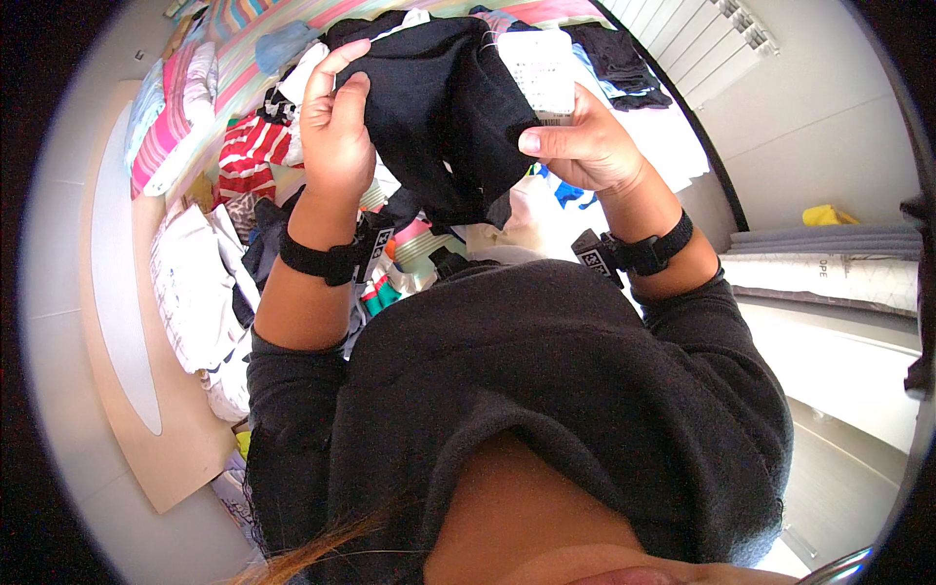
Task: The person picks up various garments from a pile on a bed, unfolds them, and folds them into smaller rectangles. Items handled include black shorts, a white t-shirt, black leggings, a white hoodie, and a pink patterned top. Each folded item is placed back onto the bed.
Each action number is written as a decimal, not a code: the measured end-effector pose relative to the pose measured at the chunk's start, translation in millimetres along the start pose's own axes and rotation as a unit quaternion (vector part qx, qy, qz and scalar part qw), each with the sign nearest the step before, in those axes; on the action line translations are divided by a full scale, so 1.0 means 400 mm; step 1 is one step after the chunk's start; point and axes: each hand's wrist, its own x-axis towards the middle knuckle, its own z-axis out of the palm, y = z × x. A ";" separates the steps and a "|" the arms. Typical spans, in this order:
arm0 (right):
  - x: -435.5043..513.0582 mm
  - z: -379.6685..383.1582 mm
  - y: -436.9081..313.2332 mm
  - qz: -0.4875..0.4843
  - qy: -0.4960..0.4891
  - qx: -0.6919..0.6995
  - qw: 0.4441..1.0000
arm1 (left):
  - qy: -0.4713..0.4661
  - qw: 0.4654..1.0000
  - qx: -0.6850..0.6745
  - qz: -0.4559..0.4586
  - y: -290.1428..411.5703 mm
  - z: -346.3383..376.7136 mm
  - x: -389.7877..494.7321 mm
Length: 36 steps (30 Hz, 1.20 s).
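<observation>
A black cloth garment (446, 110) is stretched between my two hands in front of my chest; its exact kind cannot be told. My left hand (336, 131) grips its left edge, thumb and forefinger at the cloth. On the other side, my right hand (596, 146) pinches the right edge, with the thumb lying on top. A white paper tag (537, 73) bearing print hangs on a thin loop at the garment's upper right, its lower end against my right hand. Both wrists carry black straps with printed markers.
Below the garment, a bed with a striped sheet (336, 18) is strewn with clothes. A red-and-white striped garment (252, 157) and white clothing (194, 285) lie at left, folded black clothes (610, 58) at upper right. A wooden headboard (179, 453) borders the left; a radiator (687, 36) is on the wall.
</observation>
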 end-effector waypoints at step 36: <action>0.158 -0.029 -0.057 -0.117 0.020 -0.372 0.921 | -0.237 0.942 0.178 0.155 0.147 0.010 0.095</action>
